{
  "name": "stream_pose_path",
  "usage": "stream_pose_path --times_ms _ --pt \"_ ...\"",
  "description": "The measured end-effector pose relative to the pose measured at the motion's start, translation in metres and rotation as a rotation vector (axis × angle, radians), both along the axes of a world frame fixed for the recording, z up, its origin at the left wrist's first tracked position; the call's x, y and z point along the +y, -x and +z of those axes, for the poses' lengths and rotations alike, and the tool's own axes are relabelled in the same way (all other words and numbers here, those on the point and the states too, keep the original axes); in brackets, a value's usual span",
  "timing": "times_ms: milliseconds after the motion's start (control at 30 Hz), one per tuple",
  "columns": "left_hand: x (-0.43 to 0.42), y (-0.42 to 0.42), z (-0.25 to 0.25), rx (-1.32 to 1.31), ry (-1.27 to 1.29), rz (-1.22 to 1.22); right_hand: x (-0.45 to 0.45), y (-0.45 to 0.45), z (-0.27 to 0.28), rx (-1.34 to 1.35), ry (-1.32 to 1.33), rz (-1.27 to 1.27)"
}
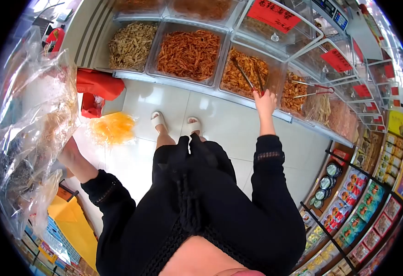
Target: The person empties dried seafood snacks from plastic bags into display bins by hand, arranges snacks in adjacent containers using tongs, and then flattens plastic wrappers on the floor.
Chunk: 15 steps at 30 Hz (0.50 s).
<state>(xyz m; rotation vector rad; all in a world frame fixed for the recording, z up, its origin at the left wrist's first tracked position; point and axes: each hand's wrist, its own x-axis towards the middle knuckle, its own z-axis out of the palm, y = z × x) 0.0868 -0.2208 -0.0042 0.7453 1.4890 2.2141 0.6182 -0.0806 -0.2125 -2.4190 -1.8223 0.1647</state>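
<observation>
My right hand [265, 102] is closed round the red handle of metal tongs [249, 80]. The tongs' two arms are spread over orange-brown dried snacks [243, 69] in a clear bin. On the left, a large transparent plastic bag [36, 110] hangs crumpled in front of my left hand [67, 149], whose fingers are hidden behind the plastic. A second pair of tongs with red handles [321, 89] lies across the neighbouring bin of brown pieces [293, 94]. The lid with a red price sign [273, 14] stands raised behind the bin.
Bins of reddish strips [188, 54] and pale dried fish [132, 45] stand further left. A red bag [99, 85] and a yellow plastic bag [112, 128] are low at the left. Packaged goods fill shelves [344, 198] at the right. A scale [332, 14] stands at top right.
</observation>
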Motion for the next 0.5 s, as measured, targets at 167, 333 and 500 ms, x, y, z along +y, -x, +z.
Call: stream_pose_path --times_ms 167,333,500 --pt "-0.03 0.045 -0.035 0.028 0.019 -0.108 0.024 -0.021 -0.029 -0.104 0.5 -0.096" --pt "-0.053 0.071 -0.052 -0.084 0.032 -0.152 0.046 -0.045 -0.001 0.04 0.582 0.025" --pt "-0.057 0.086 -0.073 -0.127 0.008 -0.173 0.042 -0.074 0.089 0.075 0.422 0.225"
